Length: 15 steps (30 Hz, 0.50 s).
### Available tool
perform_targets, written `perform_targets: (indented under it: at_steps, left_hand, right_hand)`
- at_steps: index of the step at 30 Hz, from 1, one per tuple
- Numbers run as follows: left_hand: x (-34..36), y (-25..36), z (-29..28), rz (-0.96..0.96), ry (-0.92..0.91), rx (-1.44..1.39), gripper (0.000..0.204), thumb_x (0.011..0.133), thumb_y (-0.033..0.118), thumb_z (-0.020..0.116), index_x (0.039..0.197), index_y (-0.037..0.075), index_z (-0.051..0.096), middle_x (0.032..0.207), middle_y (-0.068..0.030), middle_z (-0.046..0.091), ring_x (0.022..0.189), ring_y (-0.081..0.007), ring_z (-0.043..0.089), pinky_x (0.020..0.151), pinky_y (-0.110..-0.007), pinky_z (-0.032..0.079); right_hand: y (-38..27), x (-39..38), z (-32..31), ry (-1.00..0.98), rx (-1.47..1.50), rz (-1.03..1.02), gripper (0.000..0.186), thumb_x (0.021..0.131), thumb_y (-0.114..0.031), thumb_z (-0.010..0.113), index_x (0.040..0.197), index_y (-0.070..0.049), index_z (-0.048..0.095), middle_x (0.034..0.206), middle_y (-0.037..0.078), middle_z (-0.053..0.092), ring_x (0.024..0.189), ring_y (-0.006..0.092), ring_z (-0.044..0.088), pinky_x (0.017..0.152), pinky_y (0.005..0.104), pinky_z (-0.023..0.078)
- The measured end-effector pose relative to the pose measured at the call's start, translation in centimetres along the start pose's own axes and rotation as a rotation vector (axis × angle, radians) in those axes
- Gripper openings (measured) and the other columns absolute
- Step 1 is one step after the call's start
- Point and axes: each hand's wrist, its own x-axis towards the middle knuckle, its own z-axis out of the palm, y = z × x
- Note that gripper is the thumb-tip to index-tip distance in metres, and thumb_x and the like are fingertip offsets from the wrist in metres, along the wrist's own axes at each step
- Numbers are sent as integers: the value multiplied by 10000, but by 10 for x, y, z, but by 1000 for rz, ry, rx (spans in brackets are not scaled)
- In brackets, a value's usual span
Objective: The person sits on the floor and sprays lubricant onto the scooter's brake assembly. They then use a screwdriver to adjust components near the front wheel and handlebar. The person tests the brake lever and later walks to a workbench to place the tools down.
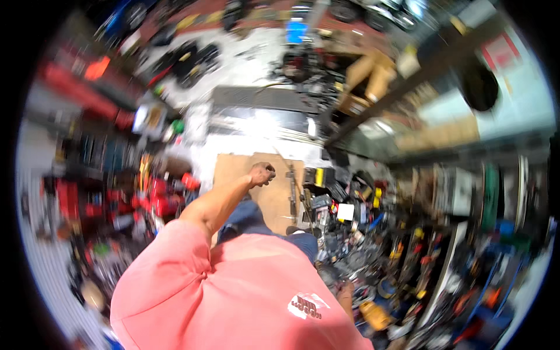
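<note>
My left hand (262, 174) is stretched out ahead of me over a brown cardboard sheet (233, 166) on the floor. Its fingers are curled in, and blur hides what is in them, if anything. To the right of that hand, a long dark rod-like part (292, 189) lies along the sheet. My right hand (345, 290) reaches low to the right, among a dense heap of small parts and tools (341, 251). Motion smears its fingers, so their pose and anything they touch cannot be made out.
Red tool cases and equipment (157, 198) crowd the left side. A dark mat (262, 99) lies beyond the cardboard. Cardboard boxes (370, 76) and machine parts stand at the far right. A dark slanting beam (402, 87) crosses the upper right. Loaded shelving (455, 192) lines the right.
</note>
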Motion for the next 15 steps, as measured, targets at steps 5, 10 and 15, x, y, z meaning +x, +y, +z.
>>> perform_targets:
  at_steps: [5,10,15]
  left_hand:
    - [-77,-224,-184,-278,418,-288,236,893,264,596,1017,84,685,830,-69,700,636,-227,675,526,-404,545]
    - [-234,-386,-264,-663,921,-627,271,913,350,618,900,83,663,718,-62,662,547,-205,616,483,-406,468]
    - [-323,-441,-198,-919,989,-624,322,893,252,572,765,-10,710,729,-190,695,573,-310,680,512,-437,524]
  right_hand:
    - [-85,-122,175,-185,-612,-238,261,957,-336,623,931,-77,628,761,72,622,540,231,594,456,368,480]
    - [-201,-134,350,-547,-765,-636,208,938,-287,607,793,-151,544,635,-7,473,500,171,462,423,332,362]
    - [-248,-266,493,-724,-688,-853,133,969,-211,623,1022,-103,567,677,-11,510,518,126,476,442,281,391]
